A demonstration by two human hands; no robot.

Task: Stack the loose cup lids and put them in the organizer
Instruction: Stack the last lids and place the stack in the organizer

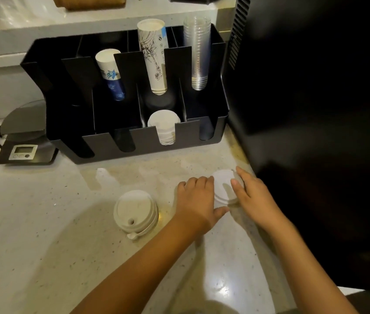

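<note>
A single white cup lid (223, 185) lies on the counter at the right, near the dark appliance. My right hand (253, 197) grips it from the right, thumb on its top and fingers around its far edge. From the left, my left hand (196, 200) presses against the same lid, fingertips at its left rim and thumb under its near rim. A short stack of white sip lids (136, 214) rests on the counter to the left of my hands. The black organizer (221, 125) stands behind, with a stack of white lids (164, 129) in a front slot.
In the organizer's rear slots stand paper cup stacks (153, 57) and a clear plastic cup stack (198, 53). A digital scale (24, 143) sits left of the organizer. A large black appliance (311, 87) walls off the right side. The pale speckled counter (43, 223) stretches to the left.
</note>
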